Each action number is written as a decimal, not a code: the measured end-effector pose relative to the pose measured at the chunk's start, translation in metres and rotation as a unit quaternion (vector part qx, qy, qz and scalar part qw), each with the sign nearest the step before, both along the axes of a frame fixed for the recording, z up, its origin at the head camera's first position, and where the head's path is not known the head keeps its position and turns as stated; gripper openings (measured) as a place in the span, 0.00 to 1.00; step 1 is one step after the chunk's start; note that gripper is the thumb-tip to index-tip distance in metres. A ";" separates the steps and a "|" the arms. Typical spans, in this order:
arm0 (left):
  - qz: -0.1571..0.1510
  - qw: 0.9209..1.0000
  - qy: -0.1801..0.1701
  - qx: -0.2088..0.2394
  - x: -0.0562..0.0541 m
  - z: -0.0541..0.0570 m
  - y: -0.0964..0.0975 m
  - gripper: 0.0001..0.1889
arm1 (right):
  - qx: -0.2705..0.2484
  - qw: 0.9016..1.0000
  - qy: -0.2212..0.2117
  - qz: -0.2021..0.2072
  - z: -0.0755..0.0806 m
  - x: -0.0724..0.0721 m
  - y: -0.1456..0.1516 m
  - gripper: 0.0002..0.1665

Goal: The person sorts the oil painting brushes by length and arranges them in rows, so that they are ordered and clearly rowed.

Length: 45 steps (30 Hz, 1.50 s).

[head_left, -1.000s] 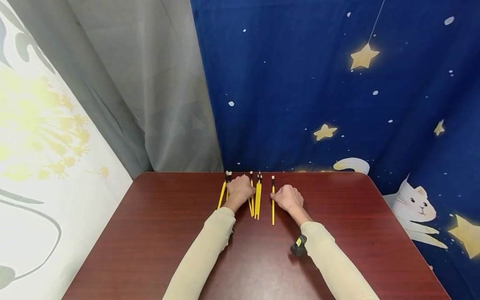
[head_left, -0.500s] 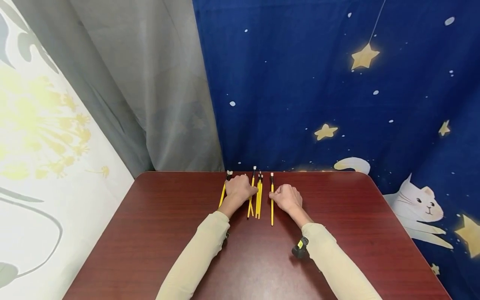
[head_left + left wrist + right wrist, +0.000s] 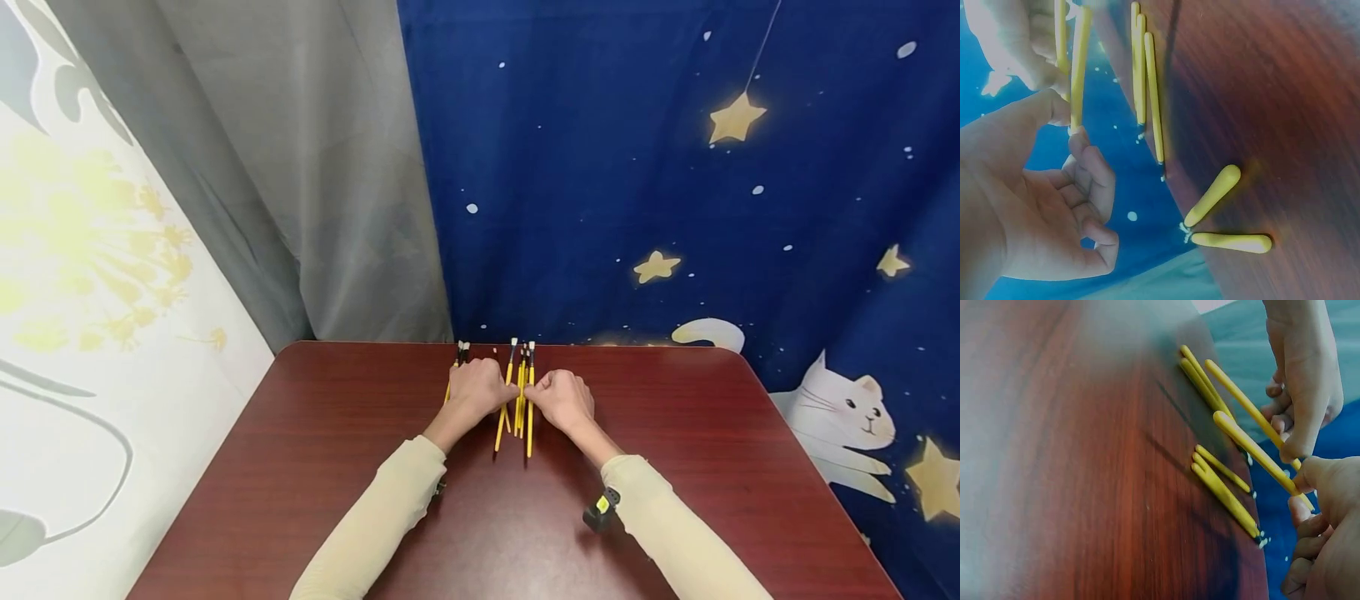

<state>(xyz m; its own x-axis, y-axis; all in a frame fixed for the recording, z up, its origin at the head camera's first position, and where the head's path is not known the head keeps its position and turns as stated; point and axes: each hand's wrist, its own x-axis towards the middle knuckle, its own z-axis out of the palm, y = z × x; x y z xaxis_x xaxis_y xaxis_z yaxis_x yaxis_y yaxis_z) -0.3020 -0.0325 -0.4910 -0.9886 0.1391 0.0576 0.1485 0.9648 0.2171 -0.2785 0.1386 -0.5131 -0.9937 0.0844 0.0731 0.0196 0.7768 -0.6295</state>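
My left hand [image 3: 480,386] pinches a yellow-handled paintbrush [image 3: 1079,69] between thumb and fingertip. It is white-tipped, bristles pointing away, and held above the table. Beside it, my right hand [image 3: 564,398] pinches a second such paintbrush [image 3: 1257,455], thumb toward my left thumb. The two raised brushes stand nearly side by side, handle ends toward me. Below them, a group of three matching paintbrushes [image 3: 1154,94] lies on the table. Two more paintbrushes [image 3: 1213,195] lie to the left, mostly covered by my left hand in the head view.
The dark red wooden table [image 3: 510,533] ends just beyond the brushes at its far edge. Behind it hang a grey curtain [image 3: 360,208] and a blue starry curtain [image 3: 570,167]. A pale patterned curtain [image 3: 112,350] borders the left side.
My right hand has moved left with its paintbrush, closing the gap to my left hand. The left hand's paintbrush has come up off the table and now tilts slightly.
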 end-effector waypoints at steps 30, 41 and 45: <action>-0.098 0.991 -0.062 -0.067 0.085 -0.014 -0.008 0.27 | -0.007 0.996 -0.034 0.079 -0.016 0.081 0.003 0.18; -0.116 0.987 -0.090 -0.068 0.115 -0.015 -0.010 0.27 | 0.015 0.989 -0.065 0.128 -0.023 0.114 0.003 0.19; -0.121 0.985 -0.100 -0.072 0.122 -0.017 -0.011 0.26 | 0.018 0.988 -0.068 0.140 -0.023 0.123 0.000 0.19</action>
<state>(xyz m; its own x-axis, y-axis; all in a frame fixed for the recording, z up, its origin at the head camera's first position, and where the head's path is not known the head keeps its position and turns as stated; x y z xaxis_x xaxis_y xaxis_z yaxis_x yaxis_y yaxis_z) -0.1797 -0.0434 -0.5079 -0.9148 0.3655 -0.1717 0.3471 0.9290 0.1284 -0.1556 0.1389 -0.5361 -0.9784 -0.1961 -0.0650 -0.1170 0.7855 -0.6077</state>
